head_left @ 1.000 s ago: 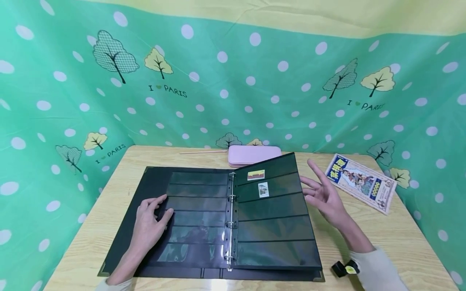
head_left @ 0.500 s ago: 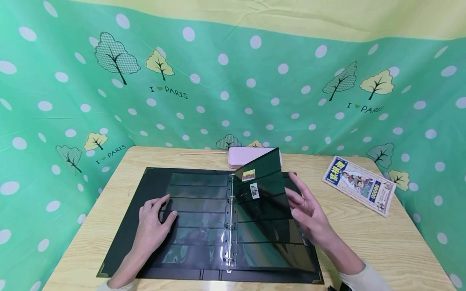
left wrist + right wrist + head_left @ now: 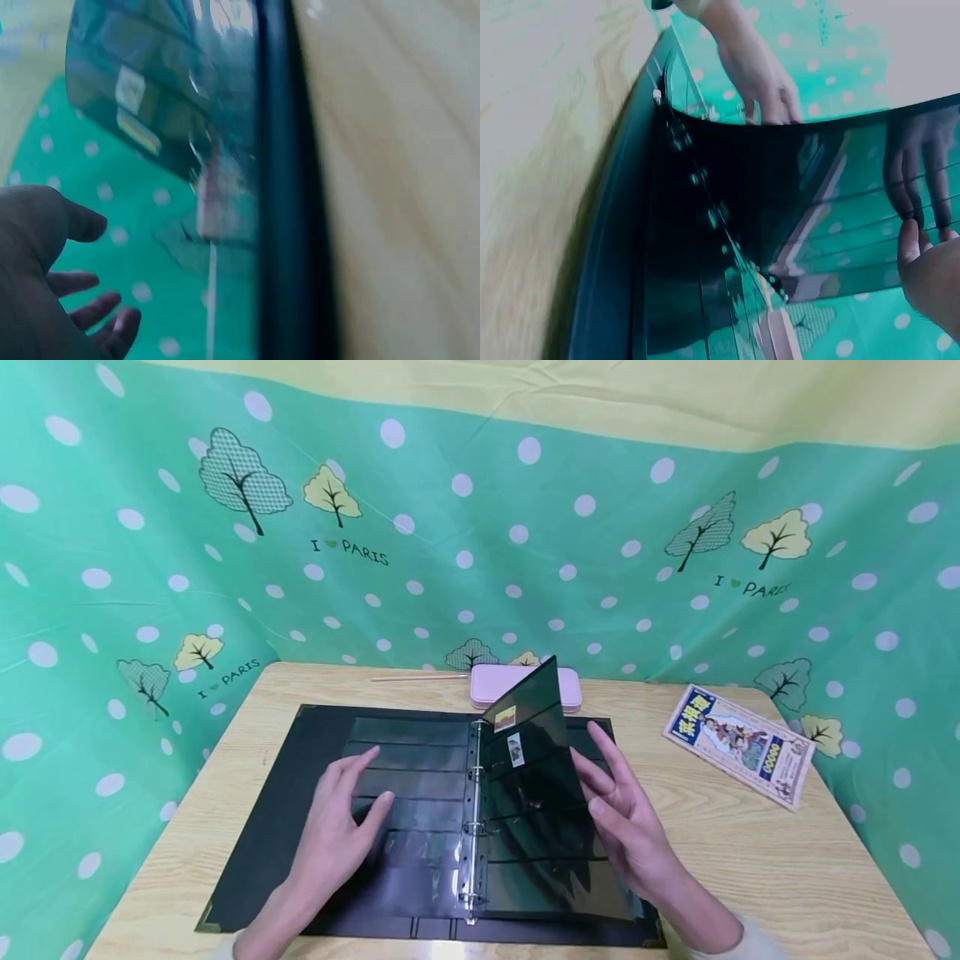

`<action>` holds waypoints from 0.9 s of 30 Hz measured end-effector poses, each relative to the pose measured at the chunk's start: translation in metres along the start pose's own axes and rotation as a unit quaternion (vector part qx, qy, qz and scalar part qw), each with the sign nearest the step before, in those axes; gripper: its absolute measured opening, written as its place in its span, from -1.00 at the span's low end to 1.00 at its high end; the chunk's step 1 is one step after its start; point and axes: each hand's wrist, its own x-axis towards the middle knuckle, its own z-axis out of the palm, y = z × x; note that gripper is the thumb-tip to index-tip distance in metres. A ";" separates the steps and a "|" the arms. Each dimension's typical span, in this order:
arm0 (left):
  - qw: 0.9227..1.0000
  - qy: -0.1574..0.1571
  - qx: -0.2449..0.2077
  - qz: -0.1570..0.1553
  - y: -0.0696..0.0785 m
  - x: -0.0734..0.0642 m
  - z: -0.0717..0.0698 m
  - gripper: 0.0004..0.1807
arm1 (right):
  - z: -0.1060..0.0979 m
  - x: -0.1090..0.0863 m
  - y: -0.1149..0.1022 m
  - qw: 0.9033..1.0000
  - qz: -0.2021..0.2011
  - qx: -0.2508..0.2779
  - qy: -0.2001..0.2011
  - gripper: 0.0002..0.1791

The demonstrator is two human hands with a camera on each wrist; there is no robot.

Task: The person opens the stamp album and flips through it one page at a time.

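A black ring-binder stamp album [image 3: 258, 827] lies spread on the table. One dark pocket page [image 3: 525, 793] on its right side is lifted and tilts left over the metal rings [image 3: 474, 827]. Two small stamps sit in its upper rows, a red-and-yellow one [image 3: 505, 718] and a pale one [image 3: 515, 749]. My right hand [image 3: 637, 839] is at the page's free edge; in the right wrist view its extended fingertips touch the glossy underside. My left hand [image 3: 337, 831] holds nothing, fingers and thumb spread over the flat left-hand page [image 3: 420, 793].
A pink tin case [image 3: 491, 683] stands behind the album, partly covered by the raised page. A thin stick [image 3: 416, 677] lies left of it. To the right is a printed paper packet [image 3: 738, 743]. A green dotted curtain [image 3: 480, 585] hangs round the wooden table [image 3: 750, 852].
My right hand has moved left, swinging the stamp page up and over toward the rings. My left hand has shifted right, from the left page's outer edge to over it.
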 end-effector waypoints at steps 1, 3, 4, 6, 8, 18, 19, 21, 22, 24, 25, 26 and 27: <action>1.000 -0.001 -0.012 0.016 0.007 0.001 0.001 -0.29 | 0.003 0.000 0.001 1.000 0.000 0.004 0.002 -0.13; 0.998 -0.004 -0.041 0.050 0.022 0.003 0.003 -0.30 | 0.010 0.001 0.003 1.000 -0.002 0.004 0.003 -0.12; 0.996 -0.008 -0.058 0.067 0.030 0.004 0.004 -0.31 | 0.013 0.002 0.004 1.000 -0.005 0.002 0.001 -0.12; 0.991 -0.018 -0.087 0.101 0.046 0.005 0.006 -0.32 | 0.017 0.003 0.007 1.000 -0.013 0.001 -0.014 -0.12; 0.985 -0.034 -0.112 0.130 0.062 0.005 0.008 -0.32 | 0.021 0.003 0.010 0.999 -0.019 -0.001 -0.035 -0.13; 0.963 -0.128 -0.121 0.206 0.121 0.001 0.013 -0.25 | 0.025 -0.002 0.017 0.990 0.041 -0.033 -0.131 -0.25; 0.963 -0.133 -0.115 0.204 0.124 0.002 0.014 -0.25 | 0.025 -0.002 0.017 0.989 0.043 -0.033 -0.137 -0.25; 0.967 -0.132 -0.096 0.195 0.127 0.004 0.015 -0.28 | 0.026 -0.003 0.018 0.988 0.046 -0.034 -0.144 -0.26; 0.970 -0.128 -0.083 0.188 0.127 0.005 0.015 -0.31 | 0.026 -0.003 0.018 0.988 0.045 -0.037 -0.145 -0.27; 0.975 -0.111 -0.060 0.180 0.126 0.006 0.016 -0.37 | 0.027 -0.002 0.018 0.988 0.040 -0.044 -0.146 -0.28; 0.978 -0.101 -0.049 0.178 0.125 0.007 0.016 -0.40 | 0.027 -0.002 0.018 0.987 0.038 -0.048 -0.146 -0.28; 0.980 -0.092 -0.038 0.175 0.124 0.007 0.016 -0.43 | 0.028 -0.002 0.018 0.987 0.035 -0.050 -0.148 -0.29; 0.981 -0.083 -0.031 0.174 0.123 0.007 0.016 -0.44 | 0.028 -0.002 0.018 0.987 0.030 -0.050 -0.152 -0.30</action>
